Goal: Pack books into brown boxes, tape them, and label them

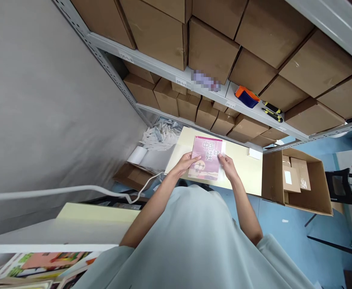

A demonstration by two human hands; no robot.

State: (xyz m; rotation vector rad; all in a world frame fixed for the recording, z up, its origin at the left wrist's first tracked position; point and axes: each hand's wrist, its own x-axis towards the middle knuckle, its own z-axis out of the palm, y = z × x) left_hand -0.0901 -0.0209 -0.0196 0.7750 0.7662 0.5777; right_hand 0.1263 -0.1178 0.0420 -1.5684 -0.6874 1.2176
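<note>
We grip the pink book [207, 156] between left hand [185, 162] and right hand [228, 166], one on each long edge, its long axis running near to far.

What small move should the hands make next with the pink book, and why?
Probably lay the pink book flat on the pale table. The left hand and right hand hold its two sides over a bare part of the tabletop. Something clear seems to stick out along its right edge, and that looks easier to smooth with the book lying down.

Tabletop [245, 172] bare beside book [207, 158]; open carton [302, 180] flanks right; shelf boxes [194, 106] behind.
</note>
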